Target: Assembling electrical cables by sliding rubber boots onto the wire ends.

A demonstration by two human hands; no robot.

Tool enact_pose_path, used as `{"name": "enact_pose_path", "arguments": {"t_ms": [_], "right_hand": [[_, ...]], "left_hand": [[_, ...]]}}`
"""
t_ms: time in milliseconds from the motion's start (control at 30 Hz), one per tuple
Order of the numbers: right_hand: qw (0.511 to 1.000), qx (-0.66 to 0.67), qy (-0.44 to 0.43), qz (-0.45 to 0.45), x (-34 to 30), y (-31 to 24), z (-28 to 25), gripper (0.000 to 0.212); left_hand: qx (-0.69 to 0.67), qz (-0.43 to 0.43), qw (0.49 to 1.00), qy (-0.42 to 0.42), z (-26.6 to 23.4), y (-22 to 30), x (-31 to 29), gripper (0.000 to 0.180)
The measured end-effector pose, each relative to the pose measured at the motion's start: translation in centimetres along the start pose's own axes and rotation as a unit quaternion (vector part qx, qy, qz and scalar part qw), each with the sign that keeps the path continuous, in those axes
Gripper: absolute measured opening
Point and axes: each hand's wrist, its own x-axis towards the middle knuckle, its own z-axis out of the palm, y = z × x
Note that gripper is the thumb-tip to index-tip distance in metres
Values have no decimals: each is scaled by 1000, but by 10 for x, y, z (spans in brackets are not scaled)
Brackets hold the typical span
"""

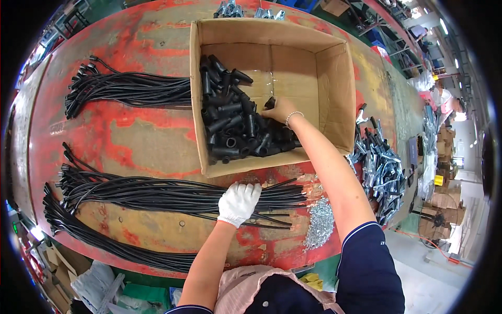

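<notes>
My left hand, in a white glove, is closed over the middle bundle of black cables near their bare copper ends. How many strands it grips is hidden under the glove. Bare and wearing a beaded bracelet, my right hand reaches into a cardboard box. Its fingers pinch a black rubber sleeve. Many more black tapered sleeves lie heaped in the left part of the box, below and beside that hand.
Small silvery metal pieces are piled right of the cable ends. Metal clamps are heaped beyond the box's right side. Other cable bundles lie at upper left and along the near edge. A fan stands off the table's right.
</notes>
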Motion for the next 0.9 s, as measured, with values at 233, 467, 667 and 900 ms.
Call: {"name": "enact_pose_path", "arguments": {"t_ms": [233,467,667,900], "right_hand": [[997,40,63,6,-29,-22,3,36],[997,51,62,9,-21,-4,16,38],[982,185,45,-22,-12,2,25,35],[933,349,73,-52,-22,-9,-2,28]], "left_hand": [[-8,-18,1000,-7,3,-2,-1,29],[-15,-16,1000,9,2,-1,-1,29],[-17,-15,1000,-11,2,0,0,29],[-4,-12,1000,24,-4,0,2,22]]}}
